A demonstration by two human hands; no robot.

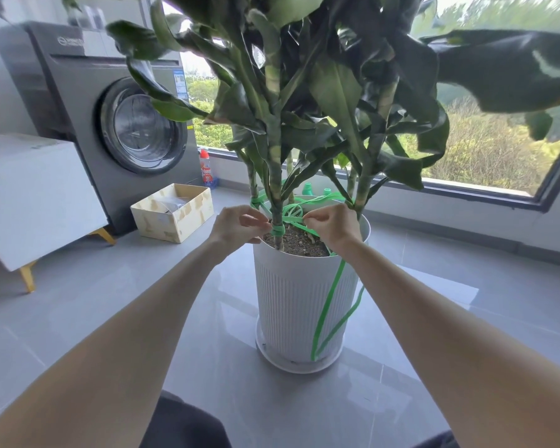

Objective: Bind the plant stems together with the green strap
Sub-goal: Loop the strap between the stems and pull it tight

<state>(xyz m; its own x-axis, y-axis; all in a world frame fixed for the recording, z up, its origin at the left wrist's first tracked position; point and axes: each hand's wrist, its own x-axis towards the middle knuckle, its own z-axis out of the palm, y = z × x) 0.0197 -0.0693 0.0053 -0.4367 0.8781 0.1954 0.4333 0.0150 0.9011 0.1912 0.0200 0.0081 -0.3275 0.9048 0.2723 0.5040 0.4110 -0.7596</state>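
- Mid-frame, both hands work over the pot (pixel 291 295) rim. The left hand (pixel 240 226) pinches the strap (pixel 277 231) where it coils round the middle stem (pixel 275 189). The right hand (pixel 333 226) pinches the flat run leading off that coil.
- The coil sits between the two grips, touching the left fingertips; the stem stands upright and the strap crosses it level.
- The left hand is nearer the coil, so I'd guess the right does the pulling, toward frame right.
- The strap is a thin, glossy, springy ribbon. It loops over crumbly soil (pixel 299 242) and round the left stem (pixel 254 192), and its tail hangs down the ribbed white pot wall.
- Whether the right stem (pixel 361 189) is caught, I can't tell.
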